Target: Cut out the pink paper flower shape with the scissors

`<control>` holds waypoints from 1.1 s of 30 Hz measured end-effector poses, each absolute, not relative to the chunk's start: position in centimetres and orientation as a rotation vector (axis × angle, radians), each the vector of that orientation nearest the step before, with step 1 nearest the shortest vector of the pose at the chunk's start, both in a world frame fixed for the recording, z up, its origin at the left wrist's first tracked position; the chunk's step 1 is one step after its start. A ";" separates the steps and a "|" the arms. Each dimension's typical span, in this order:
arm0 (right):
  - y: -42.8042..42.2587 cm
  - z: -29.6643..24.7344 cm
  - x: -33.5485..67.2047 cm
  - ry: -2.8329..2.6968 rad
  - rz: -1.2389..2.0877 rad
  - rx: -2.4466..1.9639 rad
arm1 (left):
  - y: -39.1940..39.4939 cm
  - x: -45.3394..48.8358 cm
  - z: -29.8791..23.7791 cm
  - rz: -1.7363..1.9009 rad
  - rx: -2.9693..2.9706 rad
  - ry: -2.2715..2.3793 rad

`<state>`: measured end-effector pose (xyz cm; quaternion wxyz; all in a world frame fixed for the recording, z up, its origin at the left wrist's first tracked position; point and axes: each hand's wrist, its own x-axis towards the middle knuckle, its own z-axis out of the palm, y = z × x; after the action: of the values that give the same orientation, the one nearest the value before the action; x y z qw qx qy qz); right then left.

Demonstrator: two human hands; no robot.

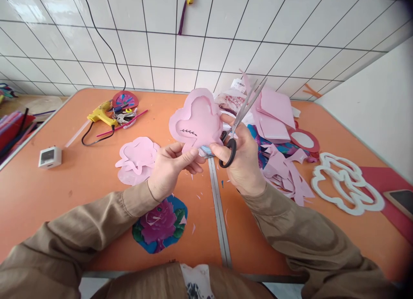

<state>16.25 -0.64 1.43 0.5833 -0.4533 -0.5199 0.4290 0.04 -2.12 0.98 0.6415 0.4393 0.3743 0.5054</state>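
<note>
A pink paper cutout (pixel 204 116) with a scalloped outline and a small dark leaf sprig is held up in front of me. My left hand (pixel 171 164) pinches its lower edge between thumb and fingers. The scissors (pixel 242 114) with black handles are in my right hand (pixel 244 163), blades pointing up and slightly apart. Thumb and fingers of that hand also touch the cutout's right edge. Below my left wrist lies a round piece of blue floral fabric (pixel 158 225). More pink cutouts (pixel 138 157) lie left of the hand.
Pink paper scraps (pixel 287 172) and folded pink sheets (pixel 274 112) lie to the right. White scalloped frames (pixel 342 191) are beyond them. A yellow glue gun (pixel 102 114), keys (pixel 125 117) and a white cube-shaped device (pixel 50 157) are on the left. A tiled wall (pixel 155 45) stands behind the orange table (pixel 93 170).
</note>
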 end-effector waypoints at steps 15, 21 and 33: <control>-1.2 1.9 15.6 -1.181 1.044 -1.069 | -2.0 0.3 1.4 1.158 0.990 0.864; -0.9 2.1 16.0 -1.214 1.121 -1.020 | -1.7 -0.1 2.0 1.170 1.035 0.919; -2.4 6.1 21.1 -1.902 0.861 -1.074 | -0.3 -2.0 3.6 1.282 1.203 0.964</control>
<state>21.07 -2.38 6.11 0.3863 -0.4220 -0.7472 0.3383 -1.98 -0.26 3.64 0.5382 0.5058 0.4052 0.5388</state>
